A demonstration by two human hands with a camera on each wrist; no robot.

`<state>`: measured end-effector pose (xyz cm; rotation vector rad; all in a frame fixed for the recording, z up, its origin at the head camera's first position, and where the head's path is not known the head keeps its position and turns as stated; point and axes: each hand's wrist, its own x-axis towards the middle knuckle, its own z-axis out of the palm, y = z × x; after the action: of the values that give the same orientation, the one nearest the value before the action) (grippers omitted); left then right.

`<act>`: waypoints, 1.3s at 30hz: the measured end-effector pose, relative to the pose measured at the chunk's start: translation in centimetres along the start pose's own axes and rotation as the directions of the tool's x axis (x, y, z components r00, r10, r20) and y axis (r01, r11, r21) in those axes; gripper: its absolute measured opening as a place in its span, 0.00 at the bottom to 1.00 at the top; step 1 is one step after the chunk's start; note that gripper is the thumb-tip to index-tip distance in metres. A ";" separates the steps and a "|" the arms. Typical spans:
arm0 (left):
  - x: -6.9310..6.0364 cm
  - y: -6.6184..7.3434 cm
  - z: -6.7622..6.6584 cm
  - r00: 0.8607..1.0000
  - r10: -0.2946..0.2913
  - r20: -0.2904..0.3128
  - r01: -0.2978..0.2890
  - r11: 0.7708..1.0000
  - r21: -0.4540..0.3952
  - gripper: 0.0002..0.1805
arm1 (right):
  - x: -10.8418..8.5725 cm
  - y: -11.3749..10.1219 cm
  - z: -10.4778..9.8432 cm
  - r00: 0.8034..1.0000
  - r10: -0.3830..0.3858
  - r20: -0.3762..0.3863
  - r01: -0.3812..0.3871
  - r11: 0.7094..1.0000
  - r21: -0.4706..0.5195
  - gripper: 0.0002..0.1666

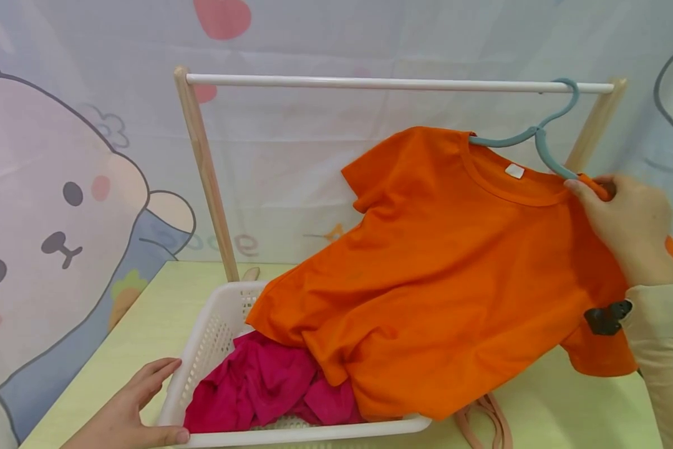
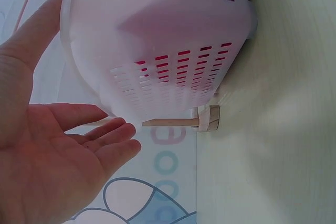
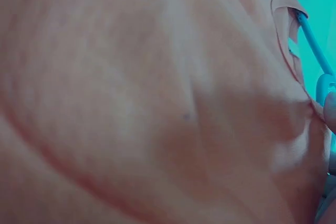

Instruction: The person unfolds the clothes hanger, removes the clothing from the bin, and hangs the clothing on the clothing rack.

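My right hand [image 1: 630,218] pinches one shoulder of an orange T-shirt [image 1: 443,262] together with the end of a blue-grey hanger [image 1: 504,143]. The hanger's hook is at the white rail, and its arms go into the shirt's neck. The shirt slants down to the left, its hem draped over a white plastic basket [image 1: 201,330]. With fingers fairly straight, my left hand [image 1: 125,408] touches the basket's near left corner; the left wrist view shows those fingers [image 2: 118,148] beside the perforated wall. Shirt fabric [image 3: 131,77] fills most of the right wrist view.
Bright pink clothing [image 1: 274,380] lies crumpled in the basket. A rack with wooden posts [image 1: 209,181] and a white rail [image 1: 370,82] stands behind on the pale table [image 1: 605,405]. Peach-coloured loops [image 1: 501,421] lie right of the basket. A printed cloth [image 1: 325,37] hangs behind.
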<state>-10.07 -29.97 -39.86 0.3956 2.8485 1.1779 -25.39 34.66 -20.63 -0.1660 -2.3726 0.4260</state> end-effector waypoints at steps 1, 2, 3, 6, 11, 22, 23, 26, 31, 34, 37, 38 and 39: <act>0.0 0.1 0.0 1.000 -0.001 0.002 0.001 1.000 0.003 0.47 | 0.0 -0.2 -0.1 1.000 -0.004 -0.011 0.004 1.000 0.010 0.42; 0.0 0.1 0.0 1.000 -0.003 0.006 0.003 1.000 0.000 0.48 | 0.0 -0.4 -0.1 1.000 -0.009 -0.026 0.009 1.000 0.024 0.41; 0.0 0.2 -0.1 1.000 -0.007 0.013 0.007 1.000 -0.004 0.48 | 0.0 -0.6 -0.1 0.999 -0.016 -0.044 0.017 0.999 0.043 0.40; 0.0 0.3 -0.1 0.999 -0.025 0.030 0.026 0.999 -0.020 0.48 | -0.2 -1.7 -0.1 0.993 -0.052 -0.108 0.065 0.989 0.129 0.36; 0.0 0.4 -0.1 0.999 -0.025 0.025 0.025 0.999 -0.022 0.48 | -1.5 -4.4 -0.1 0.986 -0.111 -0.126 0.142 0.953 0.268 0.31; 0.2 0.4 0.0 1.000 0.006 -0.004 -0.006 0.999 0.043 0.47 | -6.1 -9.6 1.2 0.964 -0.263 0.038 0.217 0.864 0.455 0.26; 0.2 0.3 0.0 1.000 0.012 -0.009 -0.012 0.999 0.048 0.47 | -6.6 -9.9 1.5 0.957 -0.284 0.053 0.227 0.854 0.469 0.25; 0.2 0.3 0.0 1.000 0.019 -0.013 -0.019 0.999 0.051 0.47 | -8.1 -10.8 2.3 0.934 -0.339 0.113 0.240 0.829 0.506 0.24; 0.1 0.3 0.1 1.000 0.013 -0.003 -0.013 1.000 0.028 0.47 | -10.8 -11.9 4.1 0.867 -0.437 0.239 0.242 0.789 0.565 0.22; 0.1 0.1 0.2 1.000 0.016 -0.007 -0.016 1.000 0.027 0.47 | -12.4 -12.4 5.5 0.807 -0.513 0.292 0.268 0.760 0.592 0.23; 0.1 0.1 0.2 1.000 0.018 -0.007 -0.017 1.000 0.023 0.47 | -13.7 -12.7 6.8 0.741 -0.586 0.327 0.304 0.727 0.615 0.26; 0.1 0.1 0.2 1.000 0.013 -0.005 -0.013 1.000 0.022 0.47 | -14.2 -12.9 7.0 0.726 -0.610 0.319 0.322 0.711 0.625 0.27; 0.1 0.2 0.2 1.000 0.008 -0.003 -0.008 1.000 0.019 0.47 | -14.6 -13.8 6.0 0.703 -0.619 0.351 0.317 0.714 0.625 0.27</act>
<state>-10.09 -29.71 -39.87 0.4071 2.8655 1.1547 -18.70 16.74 -29.19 0.9620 -2.5813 0.9277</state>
